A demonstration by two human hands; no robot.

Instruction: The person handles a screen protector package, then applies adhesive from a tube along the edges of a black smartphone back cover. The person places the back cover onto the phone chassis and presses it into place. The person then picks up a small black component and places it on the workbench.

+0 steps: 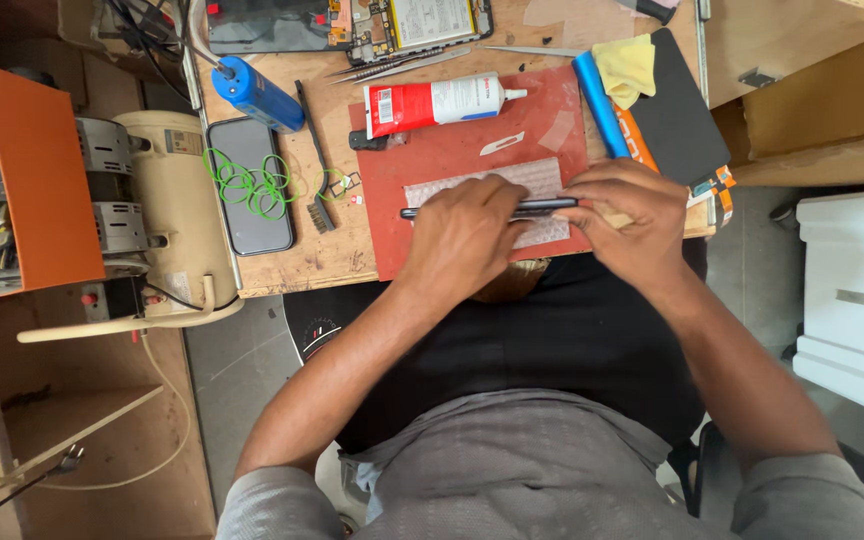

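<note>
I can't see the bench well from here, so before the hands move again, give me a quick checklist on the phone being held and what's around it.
1. Both hands on the phone: left hand and right hand grip it on edge: ok.
2. Padding beneath: bubble wrap on the red mat: ok.
3. Glue tube capped: cannot tell.
4. Loose blade on the mat near the hands: not ok.
5. Second phone apart, with green rubber bands on it: ok.

Left hand (pixel 462 235) and right hand (pixel 627 215) grip a dark phone (pixel 542 206) edge-up over the red mat (pixel 452 150).
</note>
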